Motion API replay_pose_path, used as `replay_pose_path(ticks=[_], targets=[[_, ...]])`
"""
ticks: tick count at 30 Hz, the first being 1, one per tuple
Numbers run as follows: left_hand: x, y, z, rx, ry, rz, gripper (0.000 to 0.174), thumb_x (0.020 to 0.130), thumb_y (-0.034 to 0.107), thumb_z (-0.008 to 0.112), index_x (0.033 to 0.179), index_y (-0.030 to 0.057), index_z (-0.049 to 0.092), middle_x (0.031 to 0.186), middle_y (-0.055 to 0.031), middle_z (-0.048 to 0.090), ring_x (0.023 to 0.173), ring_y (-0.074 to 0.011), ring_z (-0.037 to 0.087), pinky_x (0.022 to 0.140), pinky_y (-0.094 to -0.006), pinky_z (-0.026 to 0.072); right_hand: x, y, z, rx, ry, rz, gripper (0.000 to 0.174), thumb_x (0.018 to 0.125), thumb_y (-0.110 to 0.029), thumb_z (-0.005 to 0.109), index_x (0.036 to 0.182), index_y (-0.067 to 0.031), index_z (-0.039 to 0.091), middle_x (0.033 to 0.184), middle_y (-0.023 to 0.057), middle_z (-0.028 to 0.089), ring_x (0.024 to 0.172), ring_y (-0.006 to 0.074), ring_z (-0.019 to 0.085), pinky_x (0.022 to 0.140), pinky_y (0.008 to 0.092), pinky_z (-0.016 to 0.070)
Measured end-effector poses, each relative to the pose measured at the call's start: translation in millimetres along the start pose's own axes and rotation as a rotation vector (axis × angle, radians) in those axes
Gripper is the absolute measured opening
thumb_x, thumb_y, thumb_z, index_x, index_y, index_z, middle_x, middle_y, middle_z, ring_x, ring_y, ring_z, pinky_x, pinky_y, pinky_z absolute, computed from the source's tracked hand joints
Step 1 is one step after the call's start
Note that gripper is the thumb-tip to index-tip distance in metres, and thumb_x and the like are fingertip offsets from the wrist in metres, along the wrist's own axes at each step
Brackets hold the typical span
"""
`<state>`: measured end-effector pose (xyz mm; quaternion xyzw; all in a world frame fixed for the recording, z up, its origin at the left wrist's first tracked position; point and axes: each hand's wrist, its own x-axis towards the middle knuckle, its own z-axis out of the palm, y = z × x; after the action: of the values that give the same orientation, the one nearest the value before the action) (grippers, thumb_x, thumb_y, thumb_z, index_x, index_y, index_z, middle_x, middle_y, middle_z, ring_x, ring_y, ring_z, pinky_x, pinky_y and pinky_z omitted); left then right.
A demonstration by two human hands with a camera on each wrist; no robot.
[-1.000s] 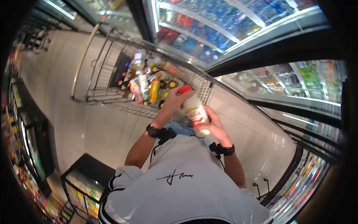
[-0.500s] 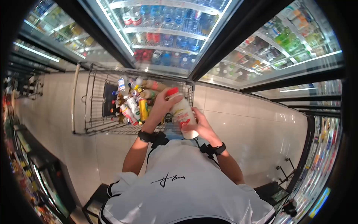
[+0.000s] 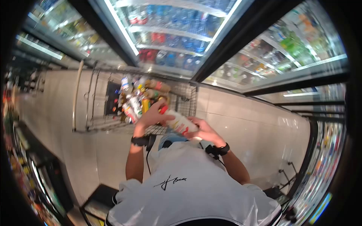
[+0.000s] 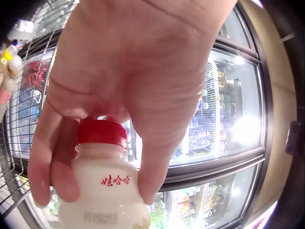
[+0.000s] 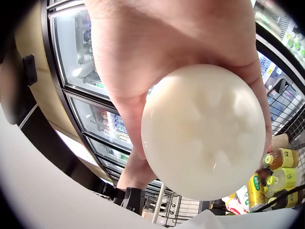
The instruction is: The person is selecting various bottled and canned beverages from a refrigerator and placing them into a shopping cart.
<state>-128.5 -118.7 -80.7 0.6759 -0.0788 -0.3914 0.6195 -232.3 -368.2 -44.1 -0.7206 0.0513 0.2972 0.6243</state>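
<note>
A white milk drink bottle with red print lies slanted between both hands, in front of the person's waist. My left hand grips its neck end; in the left wrist view the thumb and fingers straddle the shoulder just below the red cap. Around the lower end my right hand is wrapped. The right wrist view looks straight onto the round, ribbed bottle base, with the palm behind it.
A wire shopping cart stands just ahead to the left, holding several drink bottles and a yellow can. Glass-door fridges full of bottles line the far side. Behind, at lower left, is a black-framed display stand.
The head view has swung round, then steadied. The bottle has tipped flatter, its red cap coming down and left with my left hand. Both hands keep hold of it.
</note>
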Motion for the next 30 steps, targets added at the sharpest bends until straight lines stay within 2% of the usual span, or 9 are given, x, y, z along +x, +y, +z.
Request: replay_pose_path(ticks=[1,2,6,9,14,21,25,26,30], targets=[[-1.3,-3.1,-0.8,-0.012,-0.006,0.028,0.047,0.075,0.019,0.085,0.101,0.0038,0.049,0.087,-0.0063,0.06,0.06,-0.014,0.063,0.048,-0.0277,0.0524,-0.4,-1.1,-1.4,0.165,-0.064,0.096,0.073,0.068,-0.02,0.082,0.13,0.004,0.054,0.108,0.0142,0.066,0.1,0.0215,0.062,0.088,0.0316,0.0475],[-11.5,-11.7,-0.1,-0.07,0.037,-0.043,0.043,0.077,0.017,0.083,0.099,0.0037,0.049,0.086,-0.0067,0.061,0.061,-0.0139,0.063,0.047,-0.028,0.0531,0.3,3.4,3.0,0.013,-0.019,-0.006,0.07,0.069,-0.02,0.082,0.129,0.0023,0.055,0.11,0.0135,0.065,0.101,0.0206,0.061,0.089,0.032,0.0477],[-2.4,-0.7,6.2,-0.017,0.052,-0.109,0.031,0.086,0.02,0.074,0.098,0.0038,0.051,0.076,-0.0075,0.061,0.054,-0.0139,0.061,0.045,-0.0275,0.0538,-3.2,14.5,-10.5,0.069,0.048,-0.079,0.061,0.075,-0.022,0.079,0.128,-0.0027,0.055,0.107,0.0119,0.065,0.092,0.0182,0.062,0.082,0.0304,0.0495],[-1.6,27.8,22.3,0.025,0.093,-0.062,0.032,0.087,0.023,0.073,0.099,0.0027,0.051,0.075,-0.0089,0.06,0.05,-0.0143,0.06,0.045,-0.0301,0.0564,-12.9,7.2,-15.6,0.1,0.099,-0.076,0.062,0.075,-0.026,0.08,0.127,-0.0031,0.056,0.104,0.0124,0.066,0.091,0.0188,0.063,0.08,0.0316,0.0505],[20.9,11.6,15.4,0.154,0.038,-0.032,0.032,0.088,0.029,0.072,0.096,0.0011,0.057,0.066,-0.0031,0.056,0.047,-0.0124,0.057,0.04,-0.0268,0.0488,-11.9,22.7,-13.7,0.061,0.162,-0.132,0.062,0.073,-0.032,0.081,0.124,-0.0033,0.058,0.102,0.0126,0.068,0.09,0.0192,0.065,0.079,0.0322,0.0515],[24.2,40.4,44.4,0.344,-0.009,-0.08,0.037,0.09,0.034,0.069,0.098,-0.001,0.06,0.068,-0.0044,0.058,0.053,-0.0109,0.058,0.039,-0.0272,0.0473,-22.5,42.8,-29.3,0.076,0.142,-0.153,0.06,0.075,-0.03,0.079,0.125,-0.0043,0.057,0.1,0.0103,0.067,0.088,0.0168,0.065,0.078,0.0302,0.0511],[27.3,46.8,67.0,0.41,0.04,-0.027,0.036,0.096,0.035,0.06,0.096,-0.001,0.062,0.072,-0.005,0.059,0.055,-0.0123,0.058,0.04,-0.0272,0.0481,-41.7,42.1,-37.1,0.168,0.127,-0.138,0.061,0.077,-0.028,0.078,0.128,-0.0049,0.055,0.102,0.0097,0.067,0.089,0.0153,0.064,0.077,0.0287,0.0507],[22.6,46.2,68.8,0.452,0.024,-0.04,0.041,0.1,0.037,0.051,0.099,-0.0021,0.062,0.074,-0.0058,0.059,0.056,-0.0129,0.058,0.04,-0.0271,0.0493,-44.1,44.2,-35.5,0.147,0.121,-0.135,0.061,0.077,-0.027,0.078,0.129,-0.005,0.055,0.104,0.0101,0.067,0.089,0.0156,0.064,0.078,0.0287,0.0509],[28.6,41.3,77.0,0.327,0.051,-0.106,0.05,0.104,0.04,0.036,0.098,-0.0034,0.06,0.072,-0.0058,0.057,0.059,-0.0137,0.059,0.041,-0.0258,0.0502,-51.6,47.1,-40.6,0.197,0.111,-0.118,0.061,0.076,-0.025,0.078,0.128,-0.0036,0.055,0.107,0.0103,0.066,0.092,0.0168,0.064,0.08,0.0295,0.0508]])
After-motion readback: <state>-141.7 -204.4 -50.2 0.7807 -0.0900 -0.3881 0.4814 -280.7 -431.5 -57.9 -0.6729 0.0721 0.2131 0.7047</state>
